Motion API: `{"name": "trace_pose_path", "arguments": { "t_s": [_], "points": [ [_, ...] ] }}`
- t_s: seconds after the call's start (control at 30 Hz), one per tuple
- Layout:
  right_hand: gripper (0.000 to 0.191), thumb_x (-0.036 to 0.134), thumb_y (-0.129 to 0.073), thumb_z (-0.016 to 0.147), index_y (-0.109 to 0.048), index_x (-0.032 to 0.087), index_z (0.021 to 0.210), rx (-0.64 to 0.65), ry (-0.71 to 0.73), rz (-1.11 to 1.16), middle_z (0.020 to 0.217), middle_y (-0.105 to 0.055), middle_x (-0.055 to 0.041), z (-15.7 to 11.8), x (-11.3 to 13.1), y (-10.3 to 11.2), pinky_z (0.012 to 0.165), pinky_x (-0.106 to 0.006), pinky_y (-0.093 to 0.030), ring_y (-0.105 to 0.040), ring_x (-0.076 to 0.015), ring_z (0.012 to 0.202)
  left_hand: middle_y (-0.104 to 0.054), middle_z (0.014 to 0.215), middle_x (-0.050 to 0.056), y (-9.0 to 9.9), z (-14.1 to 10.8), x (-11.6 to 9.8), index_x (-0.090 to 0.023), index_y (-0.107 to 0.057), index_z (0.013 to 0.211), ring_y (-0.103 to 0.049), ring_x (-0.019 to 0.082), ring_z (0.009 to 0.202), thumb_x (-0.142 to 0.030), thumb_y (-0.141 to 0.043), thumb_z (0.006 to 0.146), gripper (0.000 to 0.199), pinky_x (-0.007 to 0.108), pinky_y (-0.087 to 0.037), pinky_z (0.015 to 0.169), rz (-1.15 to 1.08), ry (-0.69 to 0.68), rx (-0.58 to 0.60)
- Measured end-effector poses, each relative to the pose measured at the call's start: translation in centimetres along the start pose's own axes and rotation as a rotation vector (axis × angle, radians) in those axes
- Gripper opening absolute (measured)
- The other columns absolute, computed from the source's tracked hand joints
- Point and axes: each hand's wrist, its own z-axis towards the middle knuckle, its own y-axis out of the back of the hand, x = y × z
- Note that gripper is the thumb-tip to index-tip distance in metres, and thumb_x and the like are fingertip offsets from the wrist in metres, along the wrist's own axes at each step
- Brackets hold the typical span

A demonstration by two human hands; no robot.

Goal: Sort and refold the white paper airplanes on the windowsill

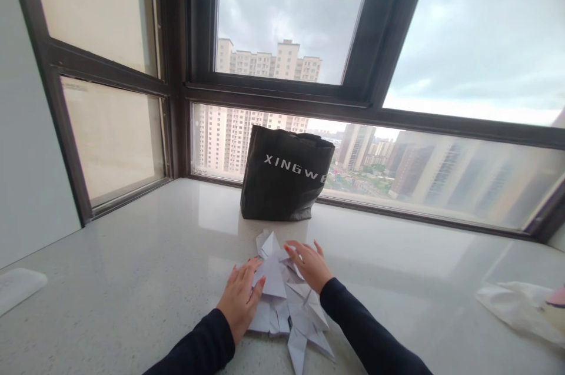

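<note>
1. Nearest us, at lower centre, a loose heap of white folded-paper pieces [296, 345], several pointed, lies on the pale speckled stone counter [132, 310]. The folds we can see are made; whether more folding is left, we cannot tell.
2. Our left hand [241, 298], dark-sleeved, rests at the heap's left side, its grip loosely wide, fingers and thumb against a broad white paper piece [272, 278] on top.
3. Our right hand [311, 263] is over the heap's upper right, grip also wide, fingers spread and bent; we see nothing pinched in it.
4. Out to the sides, we have a smooth white flat object [20, 289] at the left edge and a crumpled whitish sheet [512, 307] at the right edge, beside a small pink item [557, 297].
5. Beyond the heap, at the centre, an upright black bag with pale lettering [285, 178] is the one container we can make out; its inside is hidden, so we cannot tell what it holds.
6. Farthest, brown-framed windows [282, 92] show tall buildings [286, 62] under cloud.
</note>
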Motion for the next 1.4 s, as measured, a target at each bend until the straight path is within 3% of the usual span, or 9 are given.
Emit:
{"name": "trace_pose_path", "arguments": {
  "t_s": [0.2,0.37,0.53,0.67,0.8,1.03,1.17,1.27,1.4],
  "points": [
    [0.036,0.038,-0.037,0.086,-0.049,0.024,0.117,0.056,0.111,0.01,0.116,-0.056,-0.0072,2.1,2.2,-0.5,0.09,-0.038,-0.035,-0.047,-0.0213,0.11,-0.049,0.122,0.012,-0.2,-0.2,0.0,-0.013,-0.045,0.117,-0.039,0.026,0.117,-0.028,-0.032,0.084,0.038,0.055,-0.023,0.097,0.054,-0.006,-0.015],
    [0.03,0.035,-0.036,0.087,-0.054,0.028,0.111,0.114,0.146,0.035,0.096,-0.066,-0.0046,1.6,2.8,-0.8,0.092,-0.046,-0.031,-0.057,-0.021,0.096,-0.049,0.121,0.015,-0.6,0.0,0.6,-0.009,-0.042,0.119,-0.042,0.023,0.115,-0.018,-0.034,0.079,0.041,0.046,-0.032,0.097,-0.024,-0.063,-0.045],
    [0.04,0.039,-0.027,0.089,-0.041,0.023,0.123,0.019,0.098,0.064,0.104,-0.061,-0.0083,-1.6,1.8,1.2,0.091,-0.043,-0.034,-0.053,-0.0213,0.102,-0.054,0.114,0.014,-0.5,-0.2,0.4,-0.013,-0.043,0.116,-0.049,0.024,0.107,-0.019,-0.035,0.079,0.038,0.049,-0.03,0.096,-0.045,-0.038,-0.058],
    [0.04,0.044,-0.037,0.085,-0.044,0.026,0.12,-0.04,0.132,0.131,0.114,-0.056,-0.0063,-5.2,1.1,0.7,0.094,-0.041,-0.032,-0.047,-0.0217,0.109,-0.058,0.106,0.011,0.2,-0.5,-0.5,-0.017,-0.043,0.114,-0.051,0.026,0.102,-0.028,-0.046,0.077,0.038,0.058,-0.019,0.096,-0.033,-0.032,-0.077],
    [0.034,0.04,-0.039,0.085,-0.048,0.025,0.114,-0.114,0.113,0.183,0.095,-0.062,-0.005,-7.1,0.7,-0.4,0.095,-0.044,-0.03,-0.055,-0.0208,0.095,-0.061,0.093,0.003,1.0,-0.6,-1.2,-0.023,-0.044,0.112,-0.055,0.023,0.093,-0.017,-0.052,0.07,0.043,0.059,-0.013,0.097,-0.013,-0.078,-0.129],
    [0.049,0.039,-0.044,0.082,-0.034,0.022,0.126,-0.309,0.058,0.363,0.105,-0.056,-0.0079,-7.2,0.9,0.4,0.086,-0.038,-0.041,-0.051,-0.0208,0.099,-0.063,0.086,0.001,1.5,-0.5,-1.8,-0.023,-0.045,0.109,-0.059,0.018,0.085,-0.01,-0.043,0.073,0.039,0.047,-0.026,0.097,-0.175,-0.247,-0.191],
    [0.031,0.038,-0.046,0.08,-0.055,0.023,0.106,-0.264,0.064,0.437,0.094,-0.062,-0.0058,-7.3,1.6,0.7,0.079,-0.033,-0.044,-0.055,-0.0201,0.088,-0.064,0.093,0.003,1.3,-0.6,-1.8,-0.023,-0.042,0.113,-0.059,0.017,0.086,-0.014,-0.041,0.079,0.035,0.04,-0.03,0.096,-0.222,-0.364,-0.11],
    [0.027,0.042,-0.048,0.078,-0.063,0.021,0.086,-0.304,-0.013,0.462,0.079,-0.063,-0.0049,-7.3,1.9,1.0,0.063,-0.029,-0.046,-0.055,-0.018,0.069,-0.06,0.105,0.006,1.6,-0.6,-1.7,-0.022,-0.042,0.112,-0.054,0.02,0.098,-0.017,-0.041,0.08,0.032,0.041,-0.033,0.093,-0.151,-0.276,-0.176],
    [0.032,0.047,-0.048,0.076,-0.063,0.019,0.082,-0.407,-0.138,0.512,0.059,-0.057,-0.0003,-7.0,1.3,1.2,0.05,-0.025,-0.041,-0.048,-0.0138,0.051,-0.055,0.11,0.008,2.0,-0.5,-1.6,-0.02,-0.041,0.113,-0.05,0.022,0.102,-0.023,-0.039,0.082,0.031,0.04,-0.036,0.089,-0.079,-0.145,-0.309]
  ]
}}
